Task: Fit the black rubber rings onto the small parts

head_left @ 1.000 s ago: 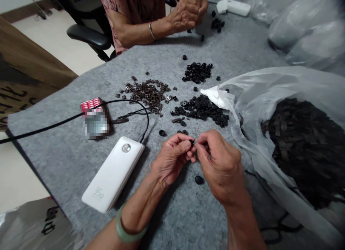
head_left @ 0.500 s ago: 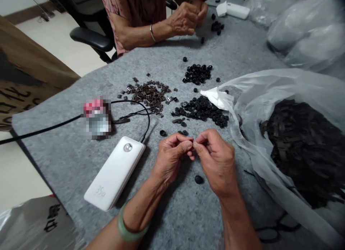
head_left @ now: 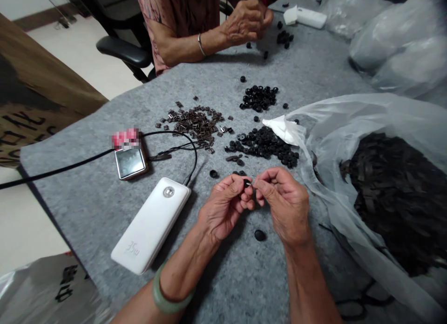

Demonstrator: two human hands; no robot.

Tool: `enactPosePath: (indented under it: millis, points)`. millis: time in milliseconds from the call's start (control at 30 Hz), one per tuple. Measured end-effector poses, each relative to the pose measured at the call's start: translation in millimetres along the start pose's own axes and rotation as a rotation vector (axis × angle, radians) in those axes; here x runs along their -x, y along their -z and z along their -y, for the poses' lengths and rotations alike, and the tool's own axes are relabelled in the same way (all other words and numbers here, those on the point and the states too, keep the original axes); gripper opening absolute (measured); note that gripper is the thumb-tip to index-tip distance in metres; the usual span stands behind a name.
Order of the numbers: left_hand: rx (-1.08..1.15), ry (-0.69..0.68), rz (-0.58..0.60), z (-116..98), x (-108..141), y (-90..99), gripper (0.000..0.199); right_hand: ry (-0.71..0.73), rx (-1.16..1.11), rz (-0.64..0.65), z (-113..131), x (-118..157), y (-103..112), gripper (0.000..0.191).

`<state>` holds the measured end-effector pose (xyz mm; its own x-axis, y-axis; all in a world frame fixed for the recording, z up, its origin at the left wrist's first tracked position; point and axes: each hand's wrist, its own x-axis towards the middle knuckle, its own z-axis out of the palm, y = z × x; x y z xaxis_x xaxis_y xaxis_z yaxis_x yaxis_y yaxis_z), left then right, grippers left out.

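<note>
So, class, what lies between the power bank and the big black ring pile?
From the power bank toward the pile, the head view shows its cable, then a lone black ring.

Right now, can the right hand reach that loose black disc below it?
Probably yes: the black disc lies on the grey felt close below the right hand, with nothing between them, though its fingers are pinching a small dark piece.

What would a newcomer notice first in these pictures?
A clear plastic bag of dark strips fills the right side. On the grey felt mat, black rings lie heaped beside small brown pieces. At front centre, the left hand pinches a small black ring, the right hand close against it.
</note>
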<state>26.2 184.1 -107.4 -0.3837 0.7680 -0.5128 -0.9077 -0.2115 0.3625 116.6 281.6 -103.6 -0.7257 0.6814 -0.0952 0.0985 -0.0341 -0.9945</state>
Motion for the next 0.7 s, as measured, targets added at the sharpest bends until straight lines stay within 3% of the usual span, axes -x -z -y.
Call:
enactPosePath:
  millis: [700]
  points:
    - [-0.055, -0.012, 0.024, 2.6, 0.4, 3.4, 0.039, -0.024, 0.024, 0.001, 2.9, 2.0, -2.8, 0.016]
